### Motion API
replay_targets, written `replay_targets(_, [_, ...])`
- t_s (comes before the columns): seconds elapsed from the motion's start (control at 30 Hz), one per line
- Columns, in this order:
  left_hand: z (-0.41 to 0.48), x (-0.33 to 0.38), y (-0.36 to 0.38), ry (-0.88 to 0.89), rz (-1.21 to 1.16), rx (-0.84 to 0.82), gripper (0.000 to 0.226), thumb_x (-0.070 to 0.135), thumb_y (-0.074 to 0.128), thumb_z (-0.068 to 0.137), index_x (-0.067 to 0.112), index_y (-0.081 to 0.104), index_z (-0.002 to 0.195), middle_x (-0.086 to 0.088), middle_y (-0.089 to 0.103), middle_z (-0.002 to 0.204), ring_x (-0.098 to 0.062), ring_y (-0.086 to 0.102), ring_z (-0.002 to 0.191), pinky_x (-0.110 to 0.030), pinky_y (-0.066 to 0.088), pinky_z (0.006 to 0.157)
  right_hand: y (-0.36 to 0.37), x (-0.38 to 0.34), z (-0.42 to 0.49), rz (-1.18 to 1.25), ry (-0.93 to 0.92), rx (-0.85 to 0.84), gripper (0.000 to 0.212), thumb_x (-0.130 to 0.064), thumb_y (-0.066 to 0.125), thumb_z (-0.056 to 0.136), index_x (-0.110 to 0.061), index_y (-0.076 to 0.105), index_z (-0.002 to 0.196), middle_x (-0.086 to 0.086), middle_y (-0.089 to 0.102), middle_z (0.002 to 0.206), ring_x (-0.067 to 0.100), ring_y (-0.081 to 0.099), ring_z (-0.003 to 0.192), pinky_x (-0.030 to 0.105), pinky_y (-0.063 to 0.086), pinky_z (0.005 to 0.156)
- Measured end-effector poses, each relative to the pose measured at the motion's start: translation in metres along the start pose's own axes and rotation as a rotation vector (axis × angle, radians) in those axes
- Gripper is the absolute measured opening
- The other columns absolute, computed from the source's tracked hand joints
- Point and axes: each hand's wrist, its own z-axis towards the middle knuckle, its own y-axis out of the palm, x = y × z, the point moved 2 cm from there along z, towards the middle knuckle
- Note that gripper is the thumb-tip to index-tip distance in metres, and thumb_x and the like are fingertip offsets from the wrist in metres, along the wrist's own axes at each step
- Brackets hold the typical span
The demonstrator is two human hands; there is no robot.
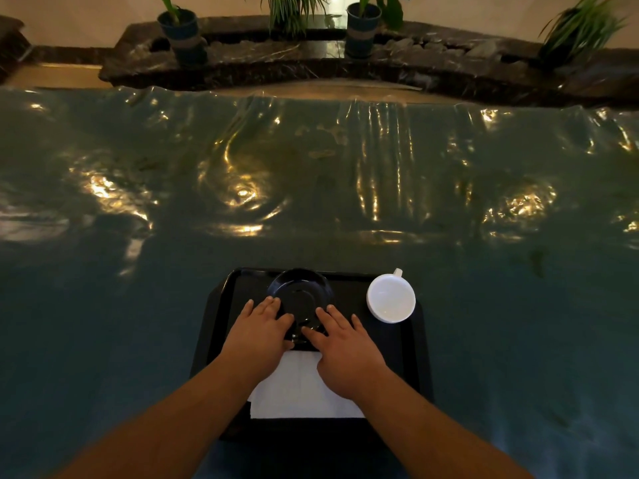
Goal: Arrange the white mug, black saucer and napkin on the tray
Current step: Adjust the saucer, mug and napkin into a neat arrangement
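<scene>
Both hands, left hand and right hand, grip the black saucer on the tray, beyond the napkin; white mug sits right of the saucer.

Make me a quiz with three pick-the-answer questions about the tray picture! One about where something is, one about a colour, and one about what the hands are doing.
1. Where is the mug?
A. at the tray's right edge
B. on the saucer
C. on the napkin

2. What colour is the saucer?
A. white
B. black
C. green

3. What are the hands doing?
A. lifting the mug
B. folding the napkin
C. both touching the saucer

Answers:
1 A: the mug stands at the right edge of the tray.
2 B: the saucer is black; the napkin is white.
3 C: left hand and right hand rest fingers on the saucer's near rim.
</scene>
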Motion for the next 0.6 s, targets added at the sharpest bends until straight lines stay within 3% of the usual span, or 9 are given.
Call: replay_targets(0.6, [0.011, 0.028, -0.003, 0.041, 0.005, 0.008, 0.057, 0.050, 0.049, 0.103, 0.030, 0.036, 0.156, -0.013, 0.017, 0.172, -0.028, 0.010, 0.159, -0.052, 0.003, 0.127, 0.008, 0.026, -0.016, 0.030, 0.038, 0.042, 0.065, -0.028, 0.045, 0.104, -0.039, 0.020, 0.163, 0.001, -0.003, 0.174, 0.023, -0.013, 0.158, 0.057, -0.002, 0.125])
